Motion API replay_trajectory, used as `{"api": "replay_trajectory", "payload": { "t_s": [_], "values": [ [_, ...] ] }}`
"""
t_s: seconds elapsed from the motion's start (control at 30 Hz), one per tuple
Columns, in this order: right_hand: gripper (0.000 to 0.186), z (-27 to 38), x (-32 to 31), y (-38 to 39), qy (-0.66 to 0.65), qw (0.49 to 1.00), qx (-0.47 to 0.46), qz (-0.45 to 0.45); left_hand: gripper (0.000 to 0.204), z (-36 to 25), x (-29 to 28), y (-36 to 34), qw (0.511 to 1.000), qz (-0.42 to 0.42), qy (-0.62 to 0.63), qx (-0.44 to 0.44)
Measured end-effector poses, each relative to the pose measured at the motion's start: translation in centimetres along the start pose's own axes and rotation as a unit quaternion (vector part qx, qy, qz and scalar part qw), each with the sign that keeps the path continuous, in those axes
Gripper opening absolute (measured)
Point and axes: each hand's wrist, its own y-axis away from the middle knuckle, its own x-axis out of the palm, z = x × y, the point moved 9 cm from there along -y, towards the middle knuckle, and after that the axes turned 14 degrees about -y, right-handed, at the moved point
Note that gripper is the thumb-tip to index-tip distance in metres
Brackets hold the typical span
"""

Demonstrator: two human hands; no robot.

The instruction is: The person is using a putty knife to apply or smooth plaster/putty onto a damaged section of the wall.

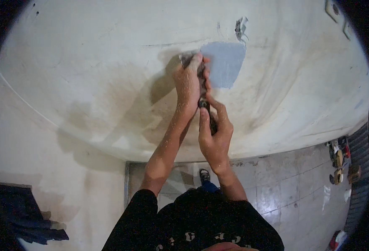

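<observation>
A smooth blue-grey patch (226, 65) stands out on the off-white wall (122, 54). Just left of it, my left hand (187, 85) is closed round a flat, grey-brown piece (186, 57), with a corner jutting out past the thumb. Lower and to the right, my right hand (217, 136) grips a dark handle (213, 123) between thumb and fingers. The handle's upper end reaches up beside my left palm. Whether both hands hold one tool or two separate ones cannot be made out, as the fingers cover the join.
Above the patch is a chipped dark hole (238, 27). Wall sockets (333, 10) sit at the upper right. Dark cloth (30, 217) hangs at the lower left. Shoes (338, 163) lie on the tiled floor (285, 180) near a ribbed shutter (362, 154).
</observation>
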Motion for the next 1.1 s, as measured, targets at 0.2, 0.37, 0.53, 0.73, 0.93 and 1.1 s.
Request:
{"api": "replay_trajectory", "payload": {
  "t_s": [0.2,0.37,0.53,0.73,0.93,1.1],
  "values": [
    [0.030,-0.2,-0.3,0.6,0.021,1.000,-0.004,0.006,0.029,1.1,-0.1,0.3,1.000,-0.001,-0.022,0.009],
    [0.029,0.4,-0.4,0.4,0.025,1.000,-0.005,-0.001,0.029,0.1,0.3,0.1,1.000,0.009,0.011,0.027],
    [0.029,0.9,-0.5,0.1,0.017,0.998,-0.064,-0.003,0.027,0.9,0.1,-0.2,1.000,0.002,0.015,-0.014],
    [0.028,-0.5,-0.7,0.2,0.018,1.000,-0.005,-0.008,0.028,0.9,0.6,-0.5,1.000,0.006,0.006,-0.005],
    [0.028,0.2,-0.5,0.5,0.021,1.000,0.005,-0.015,0.029,0.6,0.7,-0.2,1.000,0.025,0.005,0.007],
    [0.028,1.7,-0.6,-1.1,0.027,0.999,-0.028,-0.017,0.028,-0.9,1.8,-1.0,0.999,0.032,0.026,0.006]
  ]
}}
